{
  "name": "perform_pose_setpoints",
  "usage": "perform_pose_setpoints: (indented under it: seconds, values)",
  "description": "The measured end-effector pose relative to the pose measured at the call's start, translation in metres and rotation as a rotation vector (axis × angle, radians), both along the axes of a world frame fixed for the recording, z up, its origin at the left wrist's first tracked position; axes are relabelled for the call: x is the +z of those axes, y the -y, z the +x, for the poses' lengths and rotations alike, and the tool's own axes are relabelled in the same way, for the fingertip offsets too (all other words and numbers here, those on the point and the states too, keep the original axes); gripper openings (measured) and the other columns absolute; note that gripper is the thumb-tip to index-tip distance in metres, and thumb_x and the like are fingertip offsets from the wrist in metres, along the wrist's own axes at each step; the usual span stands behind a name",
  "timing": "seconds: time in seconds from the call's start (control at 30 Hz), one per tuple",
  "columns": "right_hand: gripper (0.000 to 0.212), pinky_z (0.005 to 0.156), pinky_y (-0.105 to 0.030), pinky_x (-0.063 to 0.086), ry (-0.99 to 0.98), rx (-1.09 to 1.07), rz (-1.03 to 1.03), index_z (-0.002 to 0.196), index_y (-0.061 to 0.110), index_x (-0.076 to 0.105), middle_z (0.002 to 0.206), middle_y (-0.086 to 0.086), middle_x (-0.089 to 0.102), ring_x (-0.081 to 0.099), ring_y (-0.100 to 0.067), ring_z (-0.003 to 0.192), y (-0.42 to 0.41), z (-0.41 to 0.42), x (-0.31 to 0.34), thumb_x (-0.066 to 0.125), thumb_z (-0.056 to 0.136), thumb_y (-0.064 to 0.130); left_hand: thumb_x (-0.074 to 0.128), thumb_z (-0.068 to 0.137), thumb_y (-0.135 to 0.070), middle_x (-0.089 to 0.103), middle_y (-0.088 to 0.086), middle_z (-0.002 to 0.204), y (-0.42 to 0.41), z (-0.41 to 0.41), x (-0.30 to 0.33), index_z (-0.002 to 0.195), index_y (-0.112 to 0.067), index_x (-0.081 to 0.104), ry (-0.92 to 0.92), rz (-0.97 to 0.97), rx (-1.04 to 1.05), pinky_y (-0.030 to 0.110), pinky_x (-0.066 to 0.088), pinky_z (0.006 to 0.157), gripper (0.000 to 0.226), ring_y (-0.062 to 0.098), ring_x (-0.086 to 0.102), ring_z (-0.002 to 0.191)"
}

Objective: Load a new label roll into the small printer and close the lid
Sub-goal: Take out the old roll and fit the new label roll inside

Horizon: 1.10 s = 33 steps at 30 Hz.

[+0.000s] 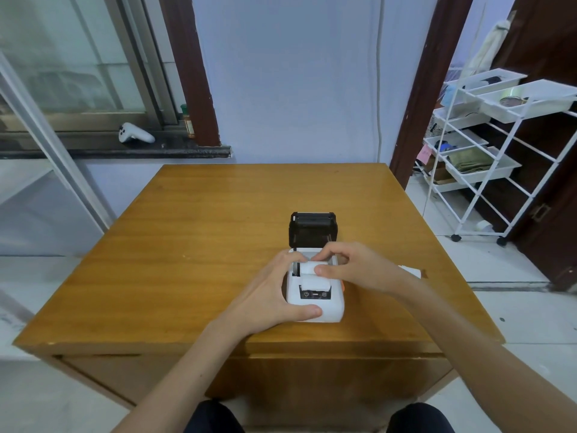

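A small white printer [324, 307] sits on the wooden table [193, 245], its black lid [313, 229] standing open at the back. A white label roll [307, 269] lies in the open bay, with a strip of label paper [315, 284] drawn forward over the front edge. My right hand [352, 267] pinches the roll from above with thumb and fingers. My left hand [274, 295] grips the printer's left side, thumb laid across its front.
A white object [412, 270] lies on the table just right of my right wrist, partly hidden. A white wire rack [499, 145] with trays stands to the right on the floor. A white game controller [135, 134] rests on the window sill.
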State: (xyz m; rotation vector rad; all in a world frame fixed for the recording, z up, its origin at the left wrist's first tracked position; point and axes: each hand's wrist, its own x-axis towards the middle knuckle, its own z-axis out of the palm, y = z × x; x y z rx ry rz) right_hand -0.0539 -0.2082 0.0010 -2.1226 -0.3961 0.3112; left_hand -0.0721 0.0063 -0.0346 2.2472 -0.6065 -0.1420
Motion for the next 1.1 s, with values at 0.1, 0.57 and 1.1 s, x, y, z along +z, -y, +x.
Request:
perform_pose_setpoints:
  seconds: [0.1, 0.57, 1.1]
  values:
    - [0.021, 0.049, -0.005, 0.037, 0.025, -0.042, 0.022, 0.108, 0.012, 0.070, 0.067, 0.024, 0.063, 0.054, 0.011, 0.053, -0.002, -0.006, -0.002, 0.064, 0.090, 0.021, 0.077, 0.067, -0.060, 0.038, -0.025, 0.130, -0.001, 0.002, -0.004, 0.125, -0.047, 0.038, 0.019, 0.023, -0.018, 0.021, 0.042, 0.086, 0.072, 0.000, 0.047, 0.112]
    - [0.033, 0.106, -0.031, 0.041, 0.023, -0.392, 0.397, 0.126, 0.037, 0.056, 0.129, 0.015, 0.059, 0.052, -0.006, 0.124, -0.011, 0.014, 0.002, 0.035, 0.101, 0.039, 0.075, 0.064, -0.064, 0.043, -0.024, 0.131, -0.001, 0.004, -0.007, 0.122, -0.049, 0.038, 0.033, 0.010, -0.020, 0.028, 0.045, 0.093, 0.070, 0.001, 0.049, 0.113]
    - [0.024, 0.086, -0.012, 0.048, 0.213, -0.338, 0.351, 0.097, 0.040, 0.064, 0.104, 0.022, 0.067, 0.062, 0.007, 0.101, -0.011, -0.011, -0.014, 0.055, 0.095, 0.018, 0.072, 0.065, -0.070, -0.009, -0.024, 0.162, -0.004, 0.005, -0.011, 0.128, -0.053, 0.040, 0.115, 0.055, -0.002, 0.026, 0.033, 0.104, 0.073, 0.001, 0.023, 0.142]
